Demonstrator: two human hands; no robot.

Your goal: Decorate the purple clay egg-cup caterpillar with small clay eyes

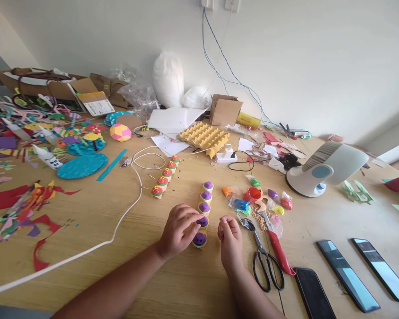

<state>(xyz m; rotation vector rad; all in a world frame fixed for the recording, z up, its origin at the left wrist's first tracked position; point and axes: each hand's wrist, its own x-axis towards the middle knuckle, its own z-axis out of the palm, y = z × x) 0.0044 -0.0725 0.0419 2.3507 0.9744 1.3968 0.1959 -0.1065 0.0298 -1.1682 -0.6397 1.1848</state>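
A strip of egg-carton cups (204, 207) topped with purple clay runs away from me in the middle of the table. Over its near left side lies my left hand (179, 230), fingers stretched and thumb apart, the tips at the second-nearest cup. Whether they press on it, I cannot tell. The nearest purple cup (200, 239) bears small dark marks. Just right of the strip, my right hand (230, 241) is closed in a pinch; anything between its fingertips is too small to make out. Further left stands a second strip (165, 176) with red and green clay tops.
Scissors (265, 261), a red-handled knife (279, 248) and phones (315, 292) lie to the right. Bagged coloured clay (241, 205) surrounds an orange tub (252, 195). A white fan (326, 170), yellow egg tray (204, 136), white cable (126, 221) and paper scraps (29, 212) are around.
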